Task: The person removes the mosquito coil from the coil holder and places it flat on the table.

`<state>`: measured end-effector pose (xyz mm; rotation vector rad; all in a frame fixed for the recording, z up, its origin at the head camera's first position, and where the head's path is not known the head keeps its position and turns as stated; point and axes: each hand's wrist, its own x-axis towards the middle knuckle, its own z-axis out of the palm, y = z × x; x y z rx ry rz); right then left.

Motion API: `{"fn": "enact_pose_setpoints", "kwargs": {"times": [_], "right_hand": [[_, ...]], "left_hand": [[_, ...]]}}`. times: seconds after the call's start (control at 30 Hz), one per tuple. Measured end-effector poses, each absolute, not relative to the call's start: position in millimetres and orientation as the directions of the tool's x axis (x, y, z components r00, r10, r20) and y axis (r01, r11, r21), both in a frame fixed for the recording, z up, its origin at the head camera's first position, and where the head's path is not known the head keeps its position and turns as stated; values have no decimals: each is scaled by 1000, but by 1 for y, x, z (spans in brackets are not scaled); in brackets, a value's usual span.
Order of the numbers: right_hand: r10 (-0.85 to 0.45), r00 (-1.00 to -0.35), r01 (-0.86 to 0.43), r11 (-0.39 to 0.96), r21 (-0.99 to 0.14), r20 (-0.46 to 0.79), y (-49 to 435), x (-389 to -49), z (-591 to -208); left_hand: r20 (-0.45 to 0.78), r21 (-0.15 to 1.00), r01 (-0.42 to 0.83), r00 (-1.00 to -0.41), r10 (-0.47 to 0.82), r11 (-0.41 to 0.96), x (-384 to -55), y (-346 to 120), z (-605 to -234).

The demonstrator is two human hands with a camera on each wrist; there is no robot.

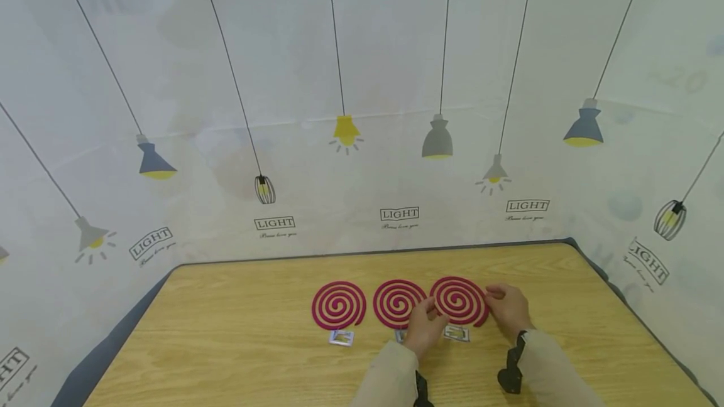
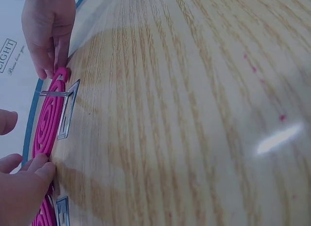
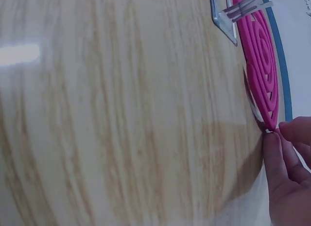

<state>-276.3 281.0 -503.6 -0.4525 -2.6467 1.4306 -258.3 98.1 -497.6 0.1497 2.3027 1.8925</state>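
Note:
Three magenta mosquito coils lie in a row on the table: the left coil (image 1: 339, 305), the middle coil (image 1: 396, 300) and the right coil (image 1: 457, 300). My right hand (image 1: 509, 309) pinches the right coil's right edge between thumb and fingers, as the right wrist view shows. At the opposite edge, my left hand (image 1: 425, 326) holds the same coil with its fingertips and partly covers the middle one. A small metal coil stand (image 1: 456, 333) lies in front of the right coil; its raised prong (image 2: 53, 93) crosses in front of the coil.
Another metal stand (image 1: 341, 337) lies before the left coil, and a third stand (image 1: 400, 335) is mostly hidden by my left hand. The wooden table (image 1: 237, 331) meets a light backdrop (image 1: 362, 187) printed with lamps. Black straps circle both wrists.

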Motion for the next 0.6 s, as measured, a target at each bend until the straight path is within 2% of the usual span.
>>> {"fn": "enact_pose_setpoints", "kwargs": {"times": [0.23, 0.47, 0.6], "right_hand": [[302, -952, 214, 519, -828, -56, 285, -279, -510], [230, -973, 131, 554, -822, 0, 290, -273, -508], [210, -978, 124, 544, -830, -9, 290, -269, -503]], "left_hand": [[-30, 981, 6, -982, 185, 193, -256, 94, -496], [-11, 984, 28, -975, 220, 174, -257, 85, -492], [0, 984, 42, -973, 232, 173, -256, 80, -488]]}}
